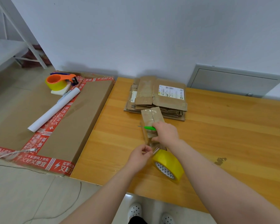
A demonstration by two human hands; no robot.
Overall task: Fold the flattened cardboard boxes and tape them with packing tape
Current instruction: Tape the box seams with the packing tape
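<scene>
In the head view, the box (149,120) sits on the table (225,130), just in front of the stack (158,97) of flattened boxes, and glossy tape already covers its upper seam. The strip (153,145) runs from the box's near end down to the yellow roll (169,165), which lies on the table just beside that end. Our left hand (140,157) pinches the strip close to the roll. Our right hand (166,133) grasps a green cutter (149,128), with the tip laid across the box. We judge the step in hand to be severing the strip. To do it well, we keep the strip taut with the left pinch so that the blade bites instead of dragging. We cut close to the box, leaving only enough tail to press flat. We direct the blade away from the left fingers. We brace the box, since it looks light and may tip. We then smooth the tail down so that no edge lifts.
</scene>
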